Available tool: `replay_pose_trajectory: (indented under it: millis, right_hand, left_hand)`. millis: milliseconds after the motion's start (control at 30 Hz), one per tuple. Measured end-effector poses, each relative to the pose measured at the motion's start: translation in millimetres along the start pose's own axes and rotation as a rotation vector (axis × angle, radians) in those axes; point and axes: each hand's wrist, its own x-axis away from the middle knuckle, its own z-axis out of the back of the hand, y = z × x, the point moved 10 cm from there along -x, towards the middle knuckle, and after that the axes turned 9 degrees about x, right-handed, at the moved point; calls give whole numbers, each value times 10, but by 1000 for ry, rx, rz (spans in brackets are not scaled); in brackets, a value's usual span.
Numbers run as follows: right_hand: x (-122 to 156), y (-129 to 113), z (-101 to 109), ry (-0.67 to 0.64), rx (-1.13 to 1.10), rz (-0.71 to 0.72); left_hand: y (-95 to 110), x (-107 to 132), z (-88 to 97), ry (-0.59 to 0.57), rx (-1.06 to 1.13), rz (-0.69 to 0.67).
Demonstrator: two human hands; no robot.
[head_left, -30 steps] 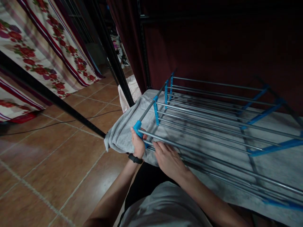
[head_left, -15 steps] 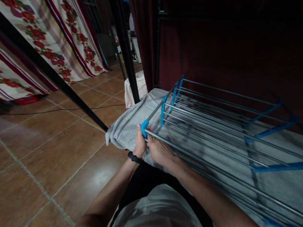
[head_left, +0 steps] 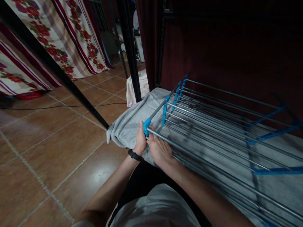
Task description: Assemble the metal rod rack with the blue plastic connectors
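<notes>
A metal drying rack (head_left: pixel 213 117) with grey rods and blue plastic joints lies over a grey blanket (head_left: pixel 129 126). At its near left corner, my left hand (head_left: pixel 141 142) is closed around the blue corner joint (head_left: pixel 146 126), thumb up along its outer side. A black band sits on that wrist. My right hand (head_left: pixel 159 148) is just to the right, its fingers curled under the front rod at the same corner. The right fingertips are partly hidden behind the rod and joint.
Black metal posts (head_left: pixel 88 108) rise at the blanket's left edge. Brown floor tiles (head_left: pixel 78 151) with a dark cable (head_left: pixel 63 106) spread out on the left. A floral curtain (head_left: pixel 68 41) hangs beyond them, and a dark red curtain (head_left: pixel 201 53) backs the rack.
The view has shifted slightly, so the rack and posts sit a little further right. Both hands stay at the same corner, with little change in their grip.
</notes>
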Motion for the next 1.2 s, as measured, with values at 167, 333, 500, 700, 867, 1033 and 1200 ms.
replay_pose_trajectory:
  millis: [167, 333, 500, 700, 867, 1033, 1200]
  right_hand:
    - [16, -28, 14, 23, 24, 4]
    - [18, -32, 22, 27, 74, 5]
    - [11, -41, 26, 7, 47, 16]
    - [-31, 39, 24, -21, -22, 29]
    - [-60, 79, -10, -47, -8, 40]
    - [-53, 59, -27, -33, -1, 49]
    - [-64, 66, -55, -25, -45, 50]
  left_hand:
    - [-6, -4, -7, -10, 4, 15]
    - [-71, -35, 31, 11, 8, 57]
    - [-50, -34, 30, 30, 3, 47]
    - [-66, -60, 24, 39, 1, 25]
    - [-80, -51, 55, 76, 23, 4]
    - [-74, -33, 36, 77, 45, 13]
    - [-65, -40, 29, 79, 47, 8]
